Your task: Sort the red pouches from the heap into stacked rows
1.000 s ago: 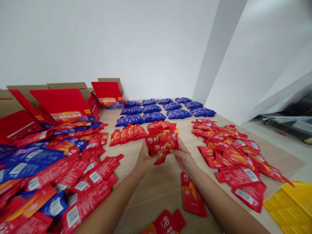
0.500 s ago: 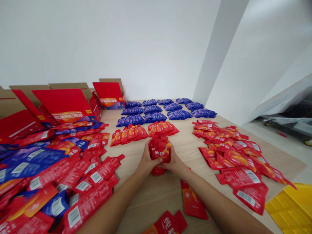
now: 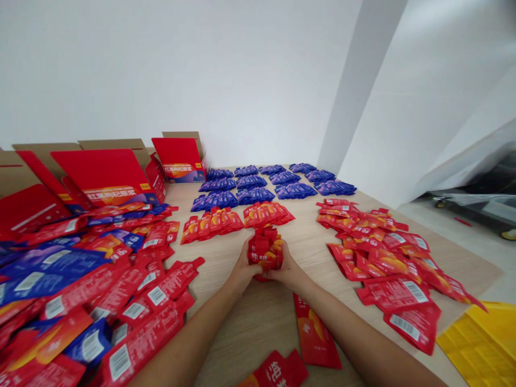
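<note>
Both of my hands close around a small stack of red pouches [image 3: 265, 250] held upright on the wooden table [image 3: 258, 317]. My left hand [image 3: 242, 269] grips the stack's left side, my right hand [image 3: 288, 269] its right side. Two fanned rows of red pouches [image 3: 212, 222] lie just beyond the stack. A single red pouch [image 3: 312, 333] lies flat by my right forearm, and another [image 3: 278, 371] lies at the near edge.
A big loose heap of red and blue pouches [image 3: 80, 290] covers the left. More red pouches [image 3: 387, 258] spread on the right. Blue pouch rows [image 3: 258, 185] lie at the back. Open red cartons [image 3: 105, 174] stand back left. A yellow tray [image 3: 484, 344] sits at the lower right.
The fanned pouches held up in both hands were squeezed together into a tight stack and lowered onto the table, closer to me.
</note>
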The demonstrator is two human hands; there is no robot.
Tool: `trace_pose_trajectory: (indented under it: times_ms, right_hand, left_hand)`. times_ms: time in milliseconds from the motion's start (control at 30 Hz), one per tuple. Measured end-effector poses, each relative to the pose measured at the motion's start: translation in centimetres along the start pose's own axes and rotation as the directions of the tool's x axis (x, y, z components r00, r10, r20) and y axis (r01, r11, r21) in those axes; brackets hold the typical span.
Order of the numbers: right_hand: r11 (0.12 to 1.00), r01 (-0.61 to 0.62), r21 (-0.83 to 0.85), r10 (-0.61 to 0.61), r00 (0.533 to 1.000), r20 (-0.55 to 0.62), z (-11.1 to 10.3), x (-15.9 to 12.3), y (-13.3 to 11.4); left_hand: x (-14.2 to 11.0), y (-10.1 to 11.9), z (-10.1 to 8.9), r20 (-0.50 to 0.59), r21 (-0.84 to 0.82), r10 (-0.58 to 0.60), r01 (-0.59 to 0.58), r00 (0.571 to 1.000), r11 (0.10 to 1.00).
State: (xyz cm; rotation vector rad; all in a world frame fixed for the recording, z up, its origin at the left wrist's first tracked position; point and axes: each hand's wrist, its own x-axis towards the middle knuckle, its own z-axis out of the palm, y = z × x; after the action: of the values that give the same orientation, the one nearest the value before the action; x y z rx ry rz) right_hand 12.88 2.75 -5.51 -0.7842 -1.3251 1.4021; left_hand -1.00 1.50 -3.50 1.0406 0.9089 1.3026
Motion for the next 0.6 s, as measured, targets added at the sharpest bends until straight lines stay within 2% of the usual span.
trace_pose_trajectory:
  times_ms: [100,233,400,500,600]
  right_hand:
    - [0.999,-0.008,0.051,0.01,1.0,-0.028,0.3,0.1,0.3]
    - [1.0,-0.018,0.02,0.018,0.999,0.043,0.3,0.0,0.0]
    - [0.977,0.072,-0.199,-0.069,0.997,0.023,0.6,-0.3,-0.8]
    - [0.975,0.12,-0.188,-0.111,0.992,0.06,0.9,-0.5,-1.4]
    - [0.963,0.2,-0.182,-0.192,0.979,0.061,1.0,-0.6,-1.6]
  left_hand:
    - [-0.1,0.2,0.3,-0.029,0.016,-0.039,0.039,0.999,0.999]
    - [-0.3,0.4,0.4,-0.067,0.021,-0.039,0.041,0.997,0.999]
    - [-0.6,0.5,0.4,-0.102,0.05,-0.037,0.043,0.994,0.998]
    - [-0.6,0.4,0.4,-0.111,0.079,-0.035,0.044,0.993,0.996]
    - [-0.2,-0.2,0.2,-0.081,0.049,0.032,-0.028,0.996,0.998]
